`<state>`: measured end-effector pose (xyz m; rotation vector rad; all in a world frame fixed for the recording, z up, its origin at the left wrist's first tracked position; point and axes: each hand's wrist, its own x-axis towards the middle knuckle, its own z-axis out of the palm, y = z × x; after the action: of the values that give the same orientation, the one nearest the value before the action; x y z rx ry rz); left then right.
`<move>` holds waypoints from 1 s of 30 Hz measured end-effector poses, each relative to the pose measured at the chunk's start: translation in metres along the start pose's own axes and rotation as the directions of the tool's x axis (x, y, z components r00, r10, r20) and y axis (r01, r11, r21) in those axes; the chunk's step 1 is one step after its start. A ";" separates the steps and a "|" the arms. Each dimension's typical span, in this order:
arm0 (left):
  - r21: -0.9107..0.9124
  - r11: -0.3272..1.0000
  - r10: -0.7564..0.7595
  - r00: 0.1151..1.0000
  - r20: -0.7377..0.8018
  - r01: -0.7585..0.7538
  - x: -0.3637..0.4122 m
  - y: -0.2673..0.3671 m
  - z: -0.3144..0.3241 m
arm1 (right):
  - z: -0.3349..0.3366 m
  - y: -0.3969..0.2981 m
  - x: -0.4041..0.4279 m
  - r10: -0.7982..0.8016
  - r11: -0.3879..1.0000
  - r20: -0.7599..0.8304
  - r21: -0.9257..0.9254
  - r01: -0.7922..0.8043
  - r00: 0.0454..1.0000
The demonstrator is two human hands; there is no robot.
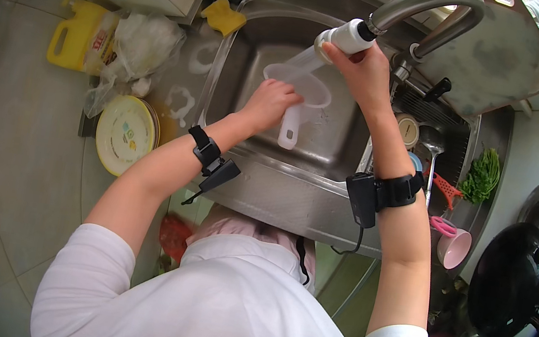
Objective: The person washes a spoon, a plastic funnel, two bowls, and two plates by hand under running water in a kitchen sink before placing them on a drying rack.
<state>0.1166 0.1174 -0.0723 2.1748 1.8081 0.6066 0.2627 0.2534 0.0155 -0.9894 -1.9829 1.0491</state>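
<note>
My left hand (273, 106) grips a translucent white plastic ladle (308, 90) where its short handle meets the round bowl. The ladle is held over the basin of a stainless steel sink (247, 144). My right hand (366, 75) holds the white spray head (345, 39) at the end of the curved metal faucet (417, 4). Water (303, 62) streams from the spray head down into the ladle's bowl. Part of the bowl's near rim is hidden behind my left fingers.
A yellow sponge (223, 17) lies on the sink's left rim. Left of it are stacked plates (124, 135), plastic bags (147, 40) and a yellow jug (76, 34). On the right are a metal ladle (435, 142), green herbs (482, 176), a pink cup (453, 249) and a black wok (508, 280).
</note>
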 end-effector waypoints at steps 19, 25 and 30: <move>-0.220 0.975 0.000 0.999 0.041 0.009 0.013 0.049 -0.091 | 0.019 0.045 -0.139 0.399 0.662 0.427 0.478 -0.577 0.812; -0.466 0.882 -0.016 0.993 0.117 0.069 0.005 0.054 -0.103 | -0.019 0.013 -0.161 0.451 0.115 0.321 0.904 -0.411 0.833; -0.532 0.843 0.019 0.985 0.173 0.077 0.012 0.074 -0.104 | -0.053 -0.003 -0.170 0.524 0.330 0.067 0.903 -0.275 0.849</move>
<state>0.1343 0.1071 0.0544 1.7510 1.3652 0.7812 0.3881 0.1265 0.0061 -0.8993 -0.6612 1.8727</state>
